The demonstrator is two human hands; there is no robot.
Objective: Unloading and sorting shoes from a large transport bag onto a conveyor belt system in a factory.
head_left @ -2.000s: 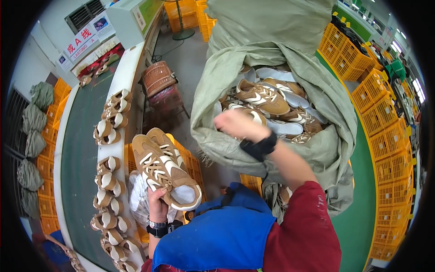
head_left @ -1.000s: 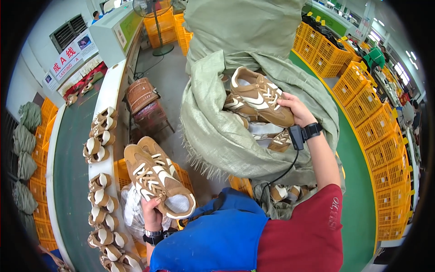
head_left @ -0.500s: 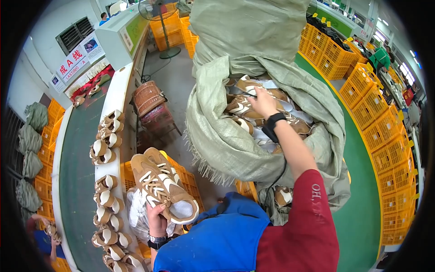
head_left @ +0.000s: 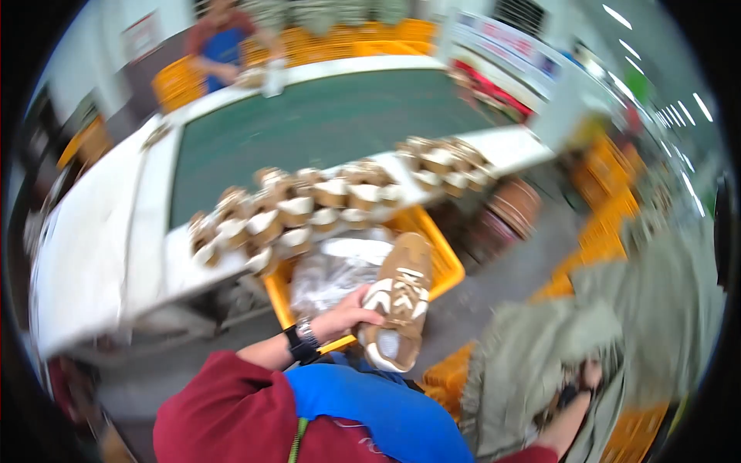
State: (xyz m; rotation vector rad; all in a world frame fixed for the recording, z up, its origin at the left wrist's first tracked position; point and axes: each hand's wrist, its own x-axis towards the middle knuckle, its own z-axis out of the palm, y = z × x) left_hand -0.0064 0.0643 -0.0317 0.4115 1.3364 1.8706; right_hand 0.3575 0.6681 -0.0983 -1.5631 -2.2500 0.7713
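The left hand [head_left: 349, 315] is closed around the side of a brown shoe [head_left: 403, 297] with white stripes and white laces. The shoe is in the air, toe away from the person and heel near to the body. It is outside the near edge of the tabletop [head_left: 89, 255], and in the view it overlaps the near right part of a yellow crate [head_left: 449, 270] in which clear plastic [head_left: 328, 272] lies. Only one shoe shows plainly in this hand; if a second one is behind it, I cannot tell.

The right hand [head_left: 591, 373] is at the mouth of a grey-green sack [head_left: 517, 347], well apart from the tabletop. Its fingers are blurred, so I cannot tell if they grip something. Beside it, the sack's contents [head_left: 549, 413] show brown and white, too blurred for counting.

Along the near edge of the tabletop a row of shoes [head_left: 309, 208] stands close together, with one gap toward the right end. By the far edge, near the left corner, a co-worker [head_left: 224, 46] is busy.

I judge that the step in hand is handling the sack with the right hand while the left hand keeps its shoe. In my opinion, the next move calls for a sure finger hold inside the sack, without catching the loose cloth, and a steady left wrist.
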